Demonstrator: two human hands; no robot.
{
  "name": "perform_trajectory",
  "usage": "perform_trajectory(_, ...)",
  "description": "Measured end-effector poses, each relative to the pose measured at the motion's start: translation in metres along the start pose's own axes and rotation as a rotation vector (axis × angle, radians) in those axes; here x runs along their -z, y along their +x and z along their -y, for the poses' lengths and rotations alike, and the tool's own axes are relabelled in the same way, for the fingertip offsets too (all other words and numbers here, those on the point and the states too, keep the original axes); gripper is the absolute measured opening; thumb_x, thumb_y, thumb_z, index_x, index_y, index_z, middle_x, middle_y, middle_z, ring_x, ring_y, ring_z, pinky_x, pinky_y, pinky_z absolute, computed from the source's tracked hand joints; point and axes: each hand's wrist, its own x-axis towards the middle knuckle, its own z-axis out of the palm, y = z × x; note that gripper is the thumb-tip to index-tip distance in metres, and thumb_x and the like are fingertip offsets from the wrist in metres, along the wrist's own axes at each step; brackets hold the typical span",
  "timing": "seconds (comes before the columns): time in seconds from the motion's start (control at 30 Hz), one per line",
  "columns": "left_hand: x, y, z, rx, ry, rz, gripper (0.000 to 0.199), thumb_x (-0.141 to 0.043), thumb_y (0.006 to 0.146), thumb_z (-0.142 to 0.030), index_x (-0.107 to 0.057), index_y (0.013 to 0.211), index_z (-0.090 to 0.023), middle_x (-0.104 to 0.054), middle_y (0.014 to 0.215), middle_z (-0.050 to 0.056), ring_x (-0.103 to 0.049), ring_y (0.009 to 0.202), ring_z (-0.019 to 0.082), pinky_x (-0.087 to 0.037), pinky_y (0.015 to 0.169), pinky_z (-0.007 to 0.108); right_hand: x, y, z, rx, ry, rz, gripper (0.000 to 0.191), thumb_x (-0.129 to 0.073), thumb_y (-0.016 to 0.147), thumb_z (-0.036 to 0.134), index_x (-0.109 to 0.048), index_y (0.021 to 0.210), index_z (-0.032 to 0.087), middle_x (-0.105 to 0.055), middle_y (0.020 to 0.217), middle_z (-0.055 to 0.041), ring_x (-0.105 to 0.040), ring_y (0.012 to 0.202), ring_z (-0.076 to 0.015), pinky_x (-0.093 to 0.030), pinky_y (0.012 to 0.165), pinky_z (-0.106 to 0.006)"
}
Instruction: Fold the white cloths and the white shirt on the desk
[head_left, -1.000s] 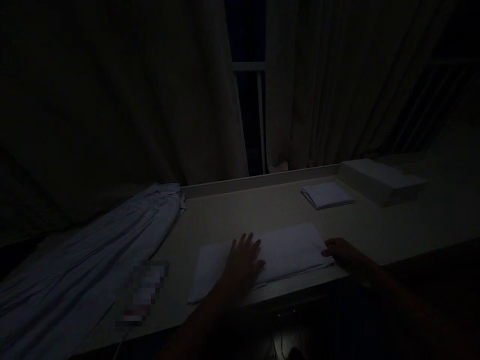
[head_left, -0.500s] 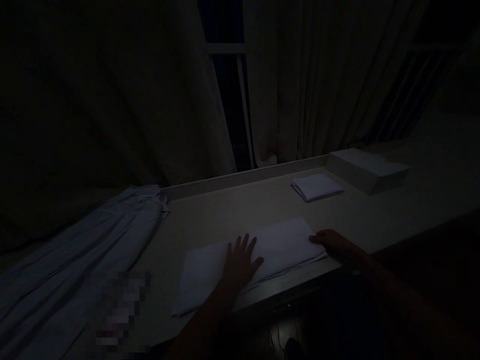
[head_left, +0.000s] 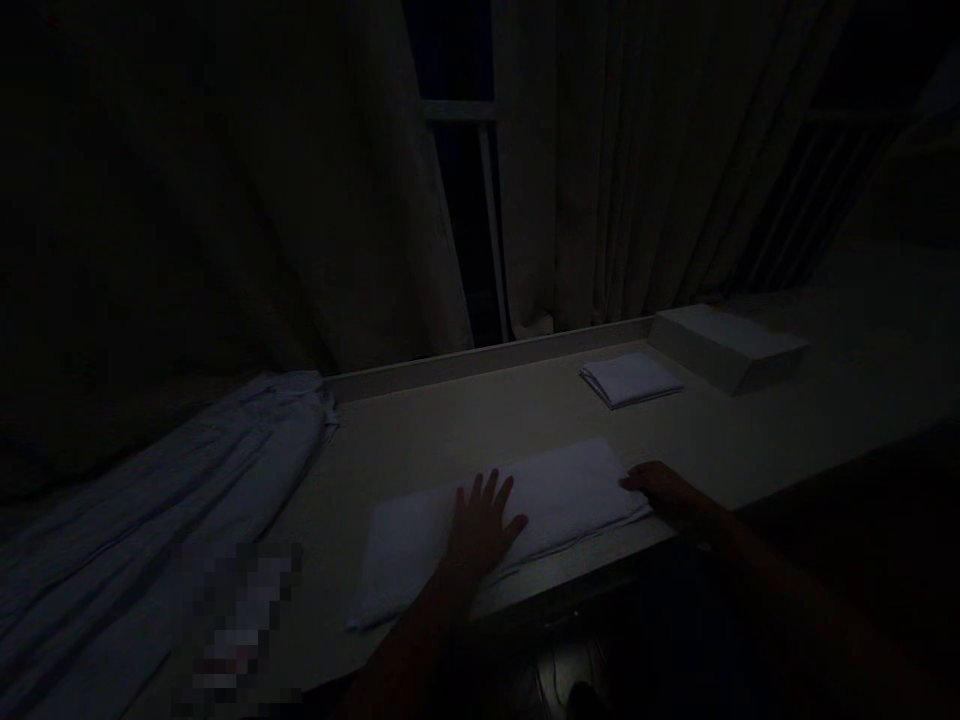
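A white cloth (head_left: 566,490), folded into a long strip, lies along the front of the pale table. My left hand (head_left: 484,525) rests flat on its middle with the fingers spread. At the strip's right end, my right hand (head_left: 654,482) has its fingers closed on the cloth's edge, thumb on top. Farther back to the right lies a smaller folded white cloth (head_left: 631,380), with neither hand touching it.
A heap of loose white cloth (head_left: 217,470) covers the table's left side, beside a blurred patch (head_left: 236,620). A pale box (head_left: 731,340) stands at the back right. Curtains (head_left: 585,170) hang behind the table's raised back edge (head_left: 487,357). The room is dim.
Both hands keep almost the same places on the long cloth. The view has shifted slightly and looks a little darker.
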Motion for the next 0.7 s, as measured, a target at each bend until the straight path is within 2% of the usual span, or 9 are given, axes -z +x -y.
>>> perform_trajectory(0.17,0.0,0.0,0.0,-0.001,0.017,-0.003,0.071,-0.024,0.09,-0.067,-0.02,0.152,-0.033,-0.015,0.161,0.003,-0.013,0.147,0.034,-0.013,0.114,0.061,-0.001,0.002,0.0,0.013,-0.017,0.002,0.033,-0.074,0.059,0.039,-0.047,0.055,0.02,-0.043,0.046,0.0057,-0.038,0.044,-0.0093,-0.028,0.048,-0.026)
perform_trajectory(0.27,0.0,-0.001,0.001,-0.006,0.016,-0.013,0.071,-0.026,0.09,-0.067,-0.02,0.152,-0.034,-0.015,0.161,0.003,-0.013,0.147,0.034,-0.014,0.114,0.06,0.003,0.003,0.001,0.014,-0.083,-0.007,0.032,-0.071,0.065,0.041,-0.05,0.056,0.019,-0.048,0.048,0.0028,-0.043,0.047,-0.0118,-0.032,0.049,-0.027)
perform_trajectory(0.33,0.0,-0.001,0.001,-0.007,0.009,-0.016,0.071,-0.027,0.09,-0.067,-0.019,0.152,-0.034,-0.016,0.161,0.003,-0.014,0.147,0.034,-0.015,0.114,0.061,0.001,0.002,0.007,0.031,-0.273,-0.124,0.032,-0.067,0.073,0.046,-0.057,0.064,0.017,-0.057,0.057,-0.0024,-0.053,0.055,-0.0163,-0.037,0.054,-0.028)
perform_trajectory(0.4,-0.001,-0.001,0.002,-0.009,0.002,-0.022,0.072,-0.027,0.09,-0.067,-0.02,0.152,-0.033,-0.016,0.161,0.004,-0.014,0.146,0.034,-0.014,0.114,0.061,-0.014,0.001,0.018,0.142,-0.561,-0.32,0.034,-0.06,0.081,0.047,-0.064,0.083,0.013,-0.067,0.079,-0.0113,-0.061,0.075,-0.0231,-0.044,0.067,-0.032)
perform_trajectory(0.47,-0.003,-0.001,0.002,-0.018,-0.004,-0.034,0.072,-0.028,0.09,-0.067,-0.02,0.152,-0.033,-0.016,0.161,0.004,-0.015,0.146,0.034,-0.014,0.114,0.061,-0.046,-0.002,0.034,0.372,-0.81,-0.436,0.038,-0.053,0.089,0.042,-0.064,0.107,0.01,-0.066,0.108,-0.0191,-0.06,0.101,-0.0289,-0.043,0.087,-0.039)
perform_trajectory(0.5,-0.004,-0.001,0.003,-0.021,-0.006,-0.04,0.071,-0.028,0.09,-0.067,-0.019,0.152,-0.033,-0.016,0.161,0.004,-0.015,0.146,0.034,-0.014,0.114,0.061,-0.069,-0.003,0.042,0.51,-0.885,-0.394,0.039,-0.048,0.092,0.039,-0.061,0.116,0.011,-0.063,0.119,-0.0199,-0.056,0.113,-0.0294,-0.039,0.097,-0.041)
perform_trajectory(0.6,-0.009,-0.001,0.005,-0.029,0.007,-0.038,0.069,-0.031,0.091,-0.062,-0.02,0.153,-0.032,-0.017,0.161,0.004,-0.014,0.146,0.034,-0.012,0.114,0.061,-0.152,-0.006,0.064,0.84,-0.949,-0.099,0.053,-0.042,0.096,0.044,-0.045,0.14,0.014,-0.044,0.147,-0.0142,-0.031,0.139,-0.0287,-0.02,0.114,-0.047)
perform_trajectory(0.67,-0.012,-0.001,0.007,-0.052,0.028,-0.016,0.069,-0.036,0.092,-0.056,-0.02,0.153,-0.029,-0.019,0.16,0.006,-0.013,0.147,0.034,-0.009,0.115,0.06,-0.201,-0.006,0.073,0.905,-0.928,0.084,0.059,-0.037,0.097,0.049,-0.039,0.145,0.015,-0.036,0.152,-0.0116,-0.023,0.143,-0.0282,-0.014,0.116,-0.048)
perform_trajectory(0.7,-0.014,-0.002,0.009,-0.066,0.04,-0.005,0.069,-0.039,0.091,-0.053,-0.02,0.153,-0.028,-0.02,0.16,0.007,-0.012,0.147,0.033,-0.007,0.116,0.059,-0.219,-0.005,0.075,0.902,-0.922,0.105,0.061,-0.034,0.097,0.051,-0.038,0.146,0.014,-0.035,0.153,-0.0113,-0.024,0.143,-0.0283,-0.015,0.115,-0.047)
